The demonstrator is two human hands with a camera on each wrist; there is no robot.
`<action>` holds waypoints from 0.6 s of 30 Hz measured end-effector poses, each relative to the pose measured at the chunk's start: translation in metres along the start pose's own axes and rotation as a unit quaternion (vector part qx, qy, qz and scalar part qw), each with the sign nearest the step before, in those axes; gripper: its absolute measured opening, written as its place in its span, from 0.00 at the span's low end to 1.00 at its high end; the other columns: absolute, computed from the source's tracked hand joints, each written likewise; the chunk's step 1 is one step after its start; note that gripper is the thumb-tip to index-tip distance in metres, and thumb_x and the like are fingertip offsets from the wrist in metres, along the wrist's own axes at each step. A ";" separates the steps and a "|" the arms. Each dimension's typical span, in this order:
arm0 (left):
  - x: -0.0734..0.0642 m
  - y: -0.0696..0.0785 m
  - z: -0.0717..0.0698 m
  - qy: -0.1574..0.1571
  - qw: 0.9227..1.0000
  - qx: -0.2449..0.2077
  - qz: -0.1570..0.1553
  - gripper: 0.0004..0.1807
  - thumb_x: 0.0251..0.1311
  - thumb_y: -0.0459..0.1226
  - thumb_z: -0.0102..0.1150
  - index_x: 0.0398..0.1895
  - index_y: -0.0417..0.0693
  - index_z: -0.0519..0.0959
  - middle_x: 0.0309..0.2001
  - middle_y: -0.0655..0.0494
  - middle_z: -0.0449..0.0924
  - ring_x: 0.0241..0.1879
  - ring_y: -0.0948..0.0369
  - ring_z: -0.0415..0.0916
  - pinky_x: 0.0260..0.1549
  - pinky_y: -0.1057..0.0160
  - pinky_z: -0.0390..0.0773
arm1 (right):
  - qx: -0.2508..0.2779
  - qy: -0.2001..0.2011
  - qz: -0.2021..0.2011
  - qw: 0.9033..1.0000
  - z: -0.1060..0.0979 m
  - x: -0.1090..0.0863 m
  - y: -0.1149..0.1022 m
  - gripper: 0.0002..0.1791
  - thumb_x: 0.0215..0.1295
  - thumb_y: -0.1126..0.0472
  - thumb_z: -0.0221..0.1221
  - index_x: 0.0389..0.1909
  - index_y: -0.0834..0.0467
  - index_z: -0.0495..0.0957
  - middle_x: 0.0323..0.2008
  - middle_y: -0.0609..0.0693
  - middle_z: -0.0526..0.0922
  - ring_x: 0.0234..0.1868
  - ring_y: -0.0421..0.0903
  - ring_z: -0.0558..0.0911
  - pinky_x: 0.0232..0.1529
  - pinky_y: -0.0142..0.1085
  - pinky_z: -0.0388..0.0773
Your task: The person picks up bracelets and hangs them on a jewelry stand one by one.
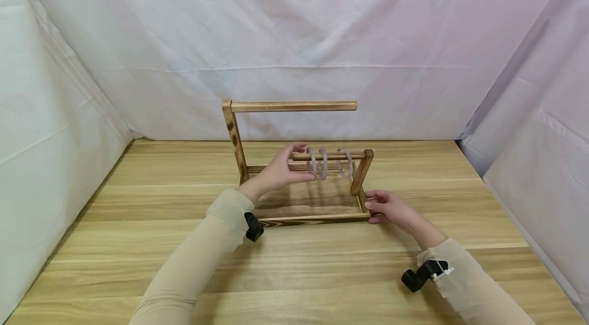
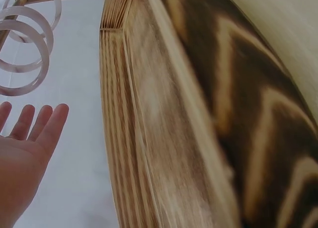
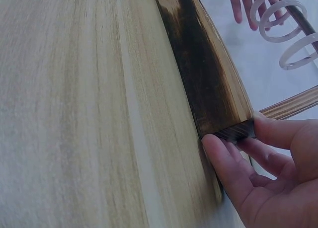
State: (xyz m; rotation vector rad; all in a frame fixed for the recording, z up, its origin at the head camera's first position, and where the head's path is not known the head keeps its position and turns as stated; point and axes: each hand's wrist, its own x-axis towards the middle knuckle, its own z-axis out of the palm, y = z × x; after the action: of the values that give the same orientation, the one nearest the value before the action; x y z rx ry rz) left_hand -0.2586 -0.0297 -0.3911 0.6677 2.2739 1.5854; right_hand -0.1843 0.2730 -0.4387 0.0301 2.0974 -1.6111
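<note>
A wooden jewelry stand [image 1: 313, 220] with a shallow tray base stands on the table. Three pale, translucent bangles [image 1: 350, 164] hang on its lower rod [image 1: 333, 157], two close together and one farther right. My left hand [image 1: 279, 167] is at the rod's left end, beside the leftmost bangle. Its fingers [image 2: 55, 126] reach out straight in the left wrist view, with a gap between them and the bangles; whether the thumb touches is unclear. At the tray's front right corner, my right hand [image 1: 391, 208] grips the frame, thumb and fingers [image 3: 226, 163] around the corner.
Above the lower rod runs a longer upper bar [image 1: 294, 106], borne by a tall post [image 1: 235, 141] on the left. A short post [image 1: 362, 174] bears the lower rod on the right. White cloth [image 1: 294, 33] hangs behind and beside the wood-grain table [image 1: 322, 274].
</note>
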 end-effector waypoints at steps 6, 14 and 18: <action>-0.009 0.001 -0.004 0.003 1.000 -0.011 -0.023 0.45 0.50 0.41 0.69 0.70 0.54 0.55 0.67 0.50 0.57 0.63 0.48 0.63 0.59 0.53 0.71 | -0.001 -0.002 0.001 1.000 0.000 0.000 -0.001 0.29 0.69 0.66 0.48 0.64 0.77 0.52 0.50 0.63 0.69 0.41 0.41 0.75 0.43 0.36 0.82; -0.016 -0.010 -0.009 0.008 1.000 -0.014 -0.015 0.44 0.50 0.42 0.69 0.69 0.50 0.55 0.66 0.50 0.58 0.65 0.46 0.60 0.61 0.49 0.68 | -0.006 0.000 0.003 1.000 0.000 -0.001 -0.001 0.29 0.69 0.66 0.48 0.65 0.77 0.52 0.49 0.61 0.69 0.41 0.41 0.75 0.43 0.36 0.82; -0.021 -0.013 -0.011 0.009 1.000 -0.018 -0.009 0.43 0.52 0.40 0.67 0.69 0.47 0.55 0.65 0.49 0.59 0.65 0.45 0.60 0.61 0.48 0.68 | -0.008 0.000 0.004 1.000 0.000 -0.001 -0.001 0.29 0.70 0.66 0.47 0.65 0.76 0.51 0.50 0.62 0.68 0.42 0.41 0.74 0.43 0.37 0.82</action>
State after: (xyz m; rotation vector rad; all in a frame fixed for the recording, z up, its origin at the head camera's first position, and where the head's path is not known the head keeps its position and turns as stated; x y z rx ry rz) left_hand -0.2489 -0.0533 -0.3999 0.6253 2.2529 1.6253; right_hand -0.1839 0.2729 -0.4374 0.0337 2.1066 -1.5894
